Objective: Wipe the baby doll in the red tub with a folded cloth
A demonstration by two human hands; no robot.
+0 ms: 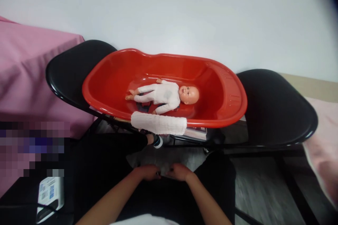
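Note:
A baby doll [166, 95] in a white outfit lies on its back inside a red baby bathtub [229, 95], its head to the right and bare feet to the left. A rolled white cloth [158, 123] hangs over the tub's near rim. My left hand [149, 172] and my right hand [180, 172] are low over my lap, close to each other and apart from the tub. The fingers of both look curled inward. A faint greyish shape shows between them, too dim and blurred to name.
The tub rests across two black chairs, a left chair [71, 66] and a right chair [277, 109]. Pink cloth [39, 52] drapes at the left. Below the tub are papers or books [195, 133]. A white device [50, 197] with a cable lies lower left.

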